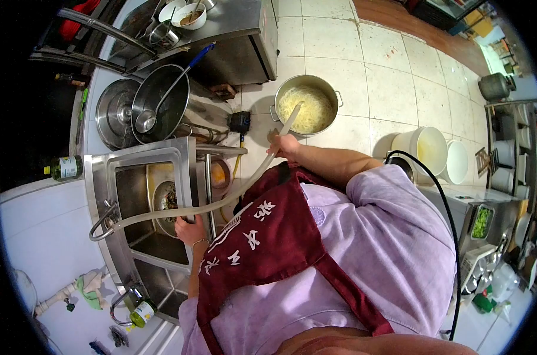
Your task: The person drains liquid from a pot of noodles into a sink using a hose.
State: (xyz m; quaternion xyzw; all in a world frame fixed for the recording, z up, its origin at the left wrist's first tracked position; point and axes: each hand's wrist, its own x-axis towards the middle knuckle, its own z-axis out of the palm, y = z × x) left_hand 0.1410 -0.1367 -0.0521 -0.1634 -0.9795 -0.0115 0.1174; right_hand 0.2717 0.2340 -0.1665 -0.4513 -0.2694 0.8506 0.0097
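Observation:
My right hand (284,146) is closed around a pale flexible hose (250,178). The hose's free end points into a two-handled metal pot (334,113) on the floor, over pale yellow strands (313,109) in liquid. From there the hose runs back across the sink (188,168) to the curved metal faucet (100,228). Just below the hose, my left hand (191,231) rests at the sink's near edge, its thumb and fingers apart. Beside its fingertips, in the basin, sits a metal bowl (159,204) with dark bits inside, partly hidden by the hose.
A deep pan (181,80) with a ladle (162,102) stands beyond the sink. White buckets (403,142) are on the floor at the right. Under the sink's edge is a reddish basin (227,177). A black cable (452,236) passes by my right shoulder.

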